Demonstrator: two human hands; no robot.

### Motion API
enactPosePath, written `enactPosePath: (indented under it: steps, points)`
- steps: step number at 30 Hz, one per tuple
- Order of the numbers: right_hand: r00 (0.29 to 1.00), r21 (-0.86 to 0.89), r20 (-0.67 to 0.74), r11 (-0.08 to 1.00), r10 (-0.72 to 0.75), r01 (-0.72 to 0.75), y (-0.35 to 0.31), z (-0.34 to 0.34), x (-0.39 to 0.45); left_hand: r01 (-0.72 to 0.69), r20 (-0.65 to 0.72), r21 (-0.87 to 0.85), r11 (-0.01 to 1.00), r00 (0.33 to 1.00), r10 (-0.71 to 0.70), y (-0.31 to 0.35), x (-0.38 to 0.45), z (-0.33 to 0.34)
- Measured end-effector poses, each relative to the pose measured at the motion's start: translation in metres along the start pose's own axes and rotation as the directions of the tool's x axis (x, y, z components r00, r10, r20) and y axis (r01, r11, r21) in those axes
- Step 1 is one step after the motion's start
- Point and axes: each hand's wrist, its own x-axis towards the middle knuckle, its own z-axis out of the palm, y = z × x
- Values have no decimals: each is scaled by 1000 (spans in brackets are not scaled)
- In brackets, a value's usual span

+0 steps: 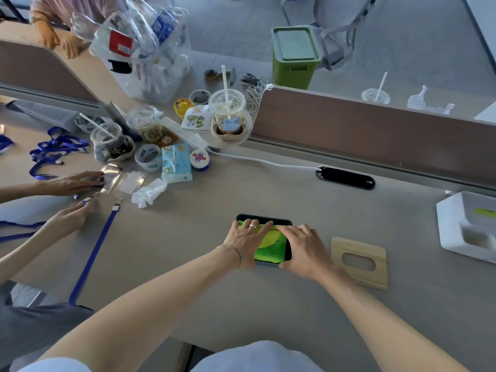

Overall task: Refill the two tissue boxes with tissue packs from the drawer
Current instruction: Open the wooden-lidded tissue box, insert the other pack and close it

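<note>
A green tissue pack (271,247) lies inside a dark tissue box (287,222) at the middle of the desk. My left hand (245,241) presses flat on the pack's left side, fingers spread, a ring on one finger. My right hand (303,249) presses on its right side and covers the box's right edge. The box's wooden lid (358,261), with an oval slot, lies flat just to the right. A white tissue box (467,226) stands open at the far right edge, a strip of green showing inside. A blue tissue pack (175,163) lies among the clutter.
Another person's hands (72,194) handle clear badge sleeves and blue lanyards (53,151) at the left. Cups with straws (228,114), jars, a power strip and a crumpled tissue (147,194) crowd the back left. A brown partition (375,130) runs behind; a cable grommet (346,177) sits near it.
</note>
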Motion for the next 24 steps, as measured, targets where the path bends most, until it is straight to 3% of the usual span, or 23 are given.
enactPosePath:
  steps: [9,12,18,24]
  points:
    - [995,-23,100,1000,1,1,-2,3,5,9,94,14,1000,996,-11,5,5,7]
    - [999,52,46,998,14,-17,-3,2,4,10,106,-16,1000,994,-9,10,4,7]
    - [970,210,-229,977,85,-36,27,-16,-17,-122,-143,-100,988,984,107,35,11,-17]
    - [934,250,-236,946,266,-206,95,-17,-56,-244,-244,-179,953,950,197,90,40,-44]
